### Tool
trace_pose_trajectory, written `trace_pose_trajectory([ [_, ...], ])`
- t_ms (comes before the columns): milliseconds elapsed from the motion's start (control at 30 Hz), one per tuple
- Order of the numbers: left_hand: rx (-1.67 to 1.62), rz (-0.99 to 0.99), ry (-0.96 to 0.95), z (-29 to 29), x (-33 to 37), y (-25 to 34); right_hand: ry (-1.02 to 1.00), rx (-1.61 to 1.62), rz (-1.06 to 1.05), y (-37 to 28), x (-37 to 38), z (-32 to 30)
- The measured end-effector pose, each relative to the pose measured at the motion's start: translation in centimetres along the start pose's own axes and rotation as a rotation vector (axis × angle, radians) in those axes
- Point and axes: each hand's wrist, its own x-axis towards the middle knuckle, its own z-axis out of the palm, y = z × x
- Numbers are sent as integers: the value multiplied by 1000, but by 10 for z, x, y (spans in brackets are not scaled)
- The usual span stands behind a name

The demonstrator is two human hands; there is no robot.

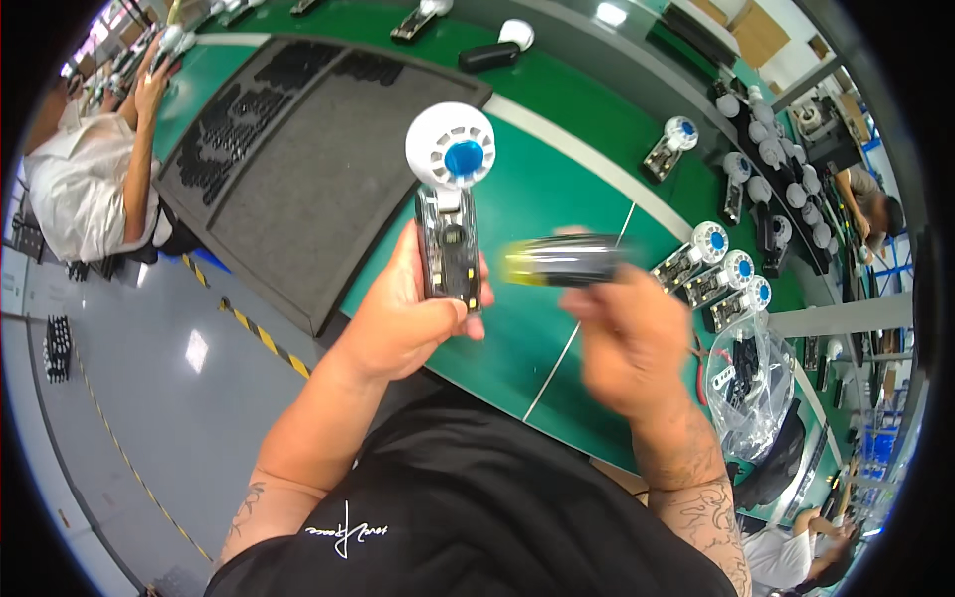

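Two parts in hand | left hand clamped on small handheld fan with white round head, blue hub and open black handle, held above green worktop | right hand grips blurred dark cylindrical cover with yellow end, just beside handle, not yet fitted | three like fans lie right, apparently also uncovered.

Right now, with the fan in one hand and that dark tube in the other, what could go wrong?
The left hand grips only the open handle of the small fan, top-heavy and raised above the green bench; it might slip. The right hand is blurred, moving the dark cylinder; it could knock the handle.
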Motion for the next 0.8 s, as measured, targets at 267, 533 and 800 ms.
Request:
trace_pose_trajectory([
  [267, -117, 61, -64, -20, -7, 5, 36, 85, -125, -18, 10, -4],
  [533, -95, 32, 2, -27, -18, 22, -79, -57, -153, -8, 27, 39],
  [800, -54, 13, 164, -41, -22, 31, -111, -99, -138, -3, 63, 60],
])
